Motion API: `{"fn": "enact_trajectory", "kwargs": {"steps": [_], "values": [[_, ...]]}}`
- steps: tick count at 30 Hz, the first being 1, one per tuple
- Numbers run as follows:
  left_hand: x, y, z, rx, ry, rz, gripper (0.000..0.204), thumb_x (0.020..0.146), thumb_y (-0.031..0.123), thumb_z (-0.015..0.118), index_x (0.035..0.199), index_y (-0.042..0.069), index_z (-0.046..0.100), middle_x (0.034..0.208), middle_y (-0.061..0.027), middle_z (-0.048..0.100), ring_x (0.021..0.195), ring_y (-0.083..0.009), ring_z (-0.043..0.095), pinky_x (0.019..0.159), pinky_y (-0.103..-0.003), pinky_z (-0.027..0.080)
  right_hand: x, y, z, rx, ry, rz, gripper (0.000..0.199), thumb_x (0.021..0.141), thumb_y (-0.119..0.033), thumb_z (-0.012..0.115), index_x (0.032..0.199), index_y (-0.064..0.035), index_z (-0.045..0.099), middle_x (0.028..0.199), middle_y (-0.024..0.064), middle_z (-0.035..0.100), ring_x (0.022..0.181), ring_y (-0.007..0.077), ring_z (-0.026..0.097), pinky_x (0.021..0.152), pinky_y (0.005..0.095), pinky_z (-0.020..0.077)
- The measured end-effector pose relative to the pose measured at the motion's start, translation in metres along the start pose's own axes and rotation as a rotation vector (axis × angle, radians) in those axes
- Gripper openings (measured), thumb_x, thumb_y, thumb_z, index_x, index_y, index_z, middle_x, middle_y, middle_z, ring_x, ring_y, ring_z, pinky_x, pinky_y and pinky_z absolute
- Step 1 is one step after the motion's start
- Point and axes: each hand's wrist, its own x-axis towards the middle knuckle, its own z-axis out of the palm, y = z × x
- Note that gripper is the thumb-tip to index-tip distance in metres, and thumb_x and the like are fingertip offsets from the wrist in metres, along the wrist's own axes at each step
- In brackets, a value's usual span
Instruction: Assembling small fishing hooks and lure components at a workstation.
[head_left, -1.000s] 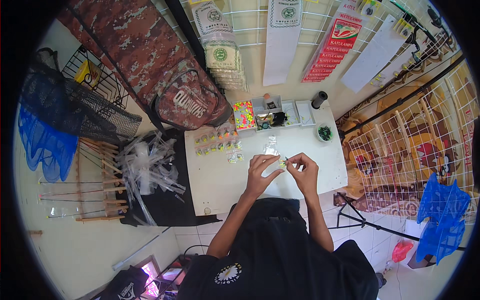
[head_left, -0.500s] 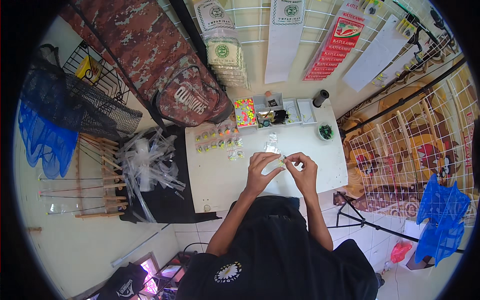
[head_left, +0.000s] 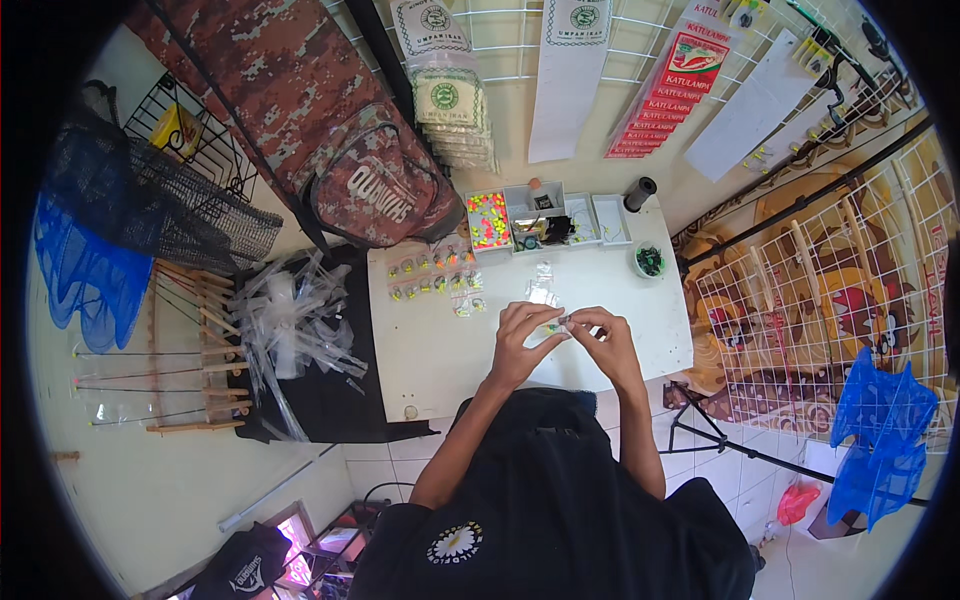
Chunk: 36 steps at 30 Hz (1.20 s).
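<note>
Above the white table (head_left: 450, 370), both my hands meet over a small clear plastic bag (head_left: 552, 328) with a yellow-green bit showing in it. My left hand (head_left: 520, 345) is closed on the bag's left side, thumb below and fingers above. At its right end, my right hand (head_left: 605, 345) pinches with thumb and forefinger; whether a separate small piece is in that pinch is too small to tell. Just beyond my hands lie some flat clear bags (head_left: 542, 285). Filled little bags with yellow-green and orange pieces (head_left: 437, 275) lie in rows to the left.
Along the back stand a box of bright pink and yellow beads (head_left: 488, 220), a grey divided tray (head_left: 555, 240), a white tray (head_left: 611, 220), a dark cylinder (head_left: 640, 194) and a tub of dark green pieces (head_left: 649, 262). Plastic strips (head_left: 295, 340) heap up on black cloth at left.
My right hand has come slightly closer to the left, its fingers now at the bag's end. The dark green piece near the right fingertips no longer shows. The view has shifted slightly.
</note>
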Motion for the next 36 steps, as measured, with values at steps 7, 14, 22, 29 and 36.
{"fn": "enact_trajectory", "kwargs": {"steps": [7,14,22,29,36], "values": [[0.001,0.002,-0.001,-0.009,0.036,-0.027,0.042,0.067,0.011,0.084,0.106,0.007,0.070,0.101,-0.0064,0.067,0.098,-0.0230,0.059,0.088,-0.035,0.044,-0.001,-0.014,-0.007,0.002,-0.021,0.031,0.017,0.087,-0.007,0.064,0.100,-0.0051,0.074,0.095,0.0061,0.069,0.077,0.0088,0.054,0.071,0.0249,0.0426],[0.000,0.001,0.004,-0.049,0.079,-0.024,0.043,0.066,0.010,0.085,0.106,0.005,0.070,0.100,-0.0077,0.067,0.095,-0.0233,0.060,0.086,-0.035,0.046,-0.005,-0.018,-0.006,-0.005,0.040,-0.007,0.022,0.086,-0.001,0.058,0.101,-0.0066,0.073,0.096,0.0046,0.069,0.071,0.0071,0.050,0.064,0.0228,0.0409],[-0.001,0.006,0.006,-0.071,0.092,-0.033,0.043,0.066,0.009,0.085,0.106,0.005,0.069,0.102,-0.0082,0.068,0.096,-0.0237,0.061,0.086,-0.035,0.046,-0.006,-0.028,-0.007,-0.132,0.098,-0.103,0.029,0.078,0.005,0.054,0.096,-0.0089,0.072,0.096,0.0065,0.070,0.078,0.0155,0.059,0.066,0.0293,0.0471],[0.000,0.005,0.006,-0.120,0.099,-0.042,0.044,0.068,0.015,0.084,0.109,0.009,0.069,0.101,-0.0057,0.068,0.097,-0.0230,0.060,0.087,-0.035,0.043,-0.005,-0.028,-0.003,-0.136,0.056,-0.121,0.034,0.076,0.007,0.052,0.099,-0.0078,0.072,0.099,0.0087,0.068,0.078,0.0183,0.058,0.074,0.0312,0.0481],[0.001,0.005,0.003,-0.095,0.088,-0.037,0.044,0.066,0.009,0.085,0.107,0.005,0.069,0.102,-0.0083,0.068,0.097,-0.0239,0.061,0.087,-0.035,0.046,-0.004,-0.027,-0.002,-0.117,0.014,-0.144,0.035,0.078,0.008,0.050,0.101,-0.0062,0.071,0.099,0.0086,0.068,0.075,0.0158,0.056,0.069,0.0287,0.0463]]}}
